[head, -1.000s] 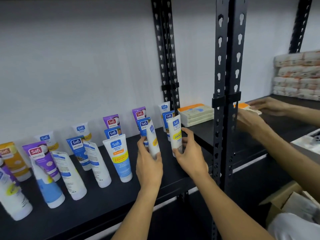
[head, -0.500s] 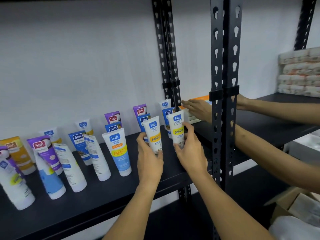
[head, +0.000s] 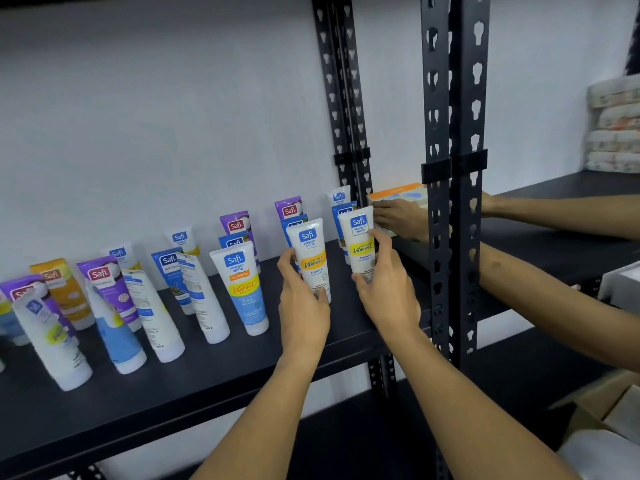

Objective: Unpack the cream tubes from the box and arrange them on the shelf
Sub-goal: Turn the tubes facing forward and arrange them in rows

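Both tubes got turned label-out over the last second: the left tube (head: 310,261) had been edge-on and leaning a second back, and by this frame it stood cap-down on the shelf (head: 194,386) with the logo facing front. The left hand (head: 302,299) had its grip pinched around the lower half of that tube, thumb on one side and fingers on the other. The right hand (head: 388,289) was pinching the right tube (head: 360,242) the same way, just beside the first one and closest to the black upright (head: 453,202). Further out to the left of the left hand's grip, the older tubes (head: 239,289) were lined up in rows, some still showing their backs. Another person's hand (head: 398,216) had reached in just past the right hand's grip, onto a flat pack (head: 398,195). The box (head: 602,403) sat low off to the right. Looked to me like these two were basically placed, letting go was all that was left.
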Tool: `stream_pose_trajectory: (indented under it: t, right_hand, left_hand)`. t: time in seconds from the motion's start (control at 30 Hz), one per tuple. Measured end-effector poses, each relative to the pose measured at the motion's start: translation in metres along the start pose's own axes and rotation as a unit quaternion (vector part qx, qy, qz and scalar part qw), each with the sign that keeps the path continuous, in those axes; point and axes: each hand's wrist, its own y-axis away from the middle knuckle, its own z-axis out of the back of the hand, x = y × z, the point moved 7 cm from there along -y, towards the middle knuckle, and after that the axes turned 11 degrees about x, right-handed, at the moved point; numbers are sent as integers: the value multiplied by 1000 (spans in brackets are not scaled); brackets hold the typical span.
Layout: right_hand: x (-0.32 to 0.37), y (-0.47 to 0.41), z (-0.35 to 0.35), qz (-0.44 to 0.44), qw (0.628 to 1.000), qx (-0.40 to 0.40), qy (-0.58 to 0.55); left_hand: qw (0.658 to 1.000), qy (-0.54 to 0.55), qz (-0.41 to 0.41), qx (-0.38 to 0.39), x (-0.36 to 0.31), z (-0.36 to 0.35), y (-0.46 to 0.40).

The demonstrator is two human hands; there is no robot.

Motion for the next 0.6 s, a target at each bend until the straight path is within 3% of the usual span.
stream_pose_trajectory:
  t: [0.6]
  right_hand:
    - [-2, 2, 3, 13, 1000, -20, -4]
  left_hand:
    - [1000, 8, 0, 6, 3, 0, 2]
